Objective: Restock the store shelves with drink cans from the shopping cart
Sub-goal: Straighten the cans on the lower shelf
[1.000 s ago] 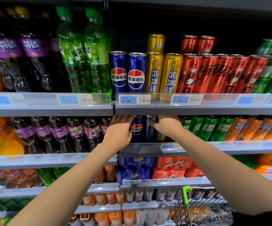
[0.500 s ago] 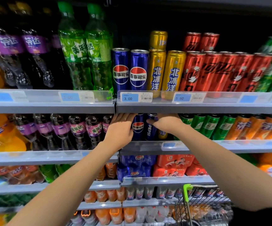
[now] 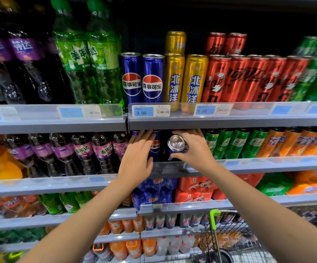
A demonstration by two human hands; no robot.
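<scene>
Both hands reach into the second shelf (image 3: 248, 164) under the 3.00 price tag. My right hand (image 3: 193, 149) grips a dark blue drink can (image 3: 177, 145), tipped so its silver top faces me. My left hand (image 3: 137, 160) lies with straight fingers against the upright blue Pepsi cans (image 3: 155, 149) standing at the shelf front. The wire shopping cart (image 3: 227, 240) with a green handle sits at the bottom right; its contents are blurred.
Green cans (image 3: 233, 143) and orange cans (image 3: 290, 143) stand right of my hands, purple bottles (image 3: 81, 152) to the left. The shelf above (image 3: 210, 122) carries blue, gold and red cans. Multipacks fill the shelf below.
My right hand has pulled back out from under the upper shelf with a can tilted toward me. The left hand stays against the Pepsi cans. The view has shifted slightly closer.
</scene>
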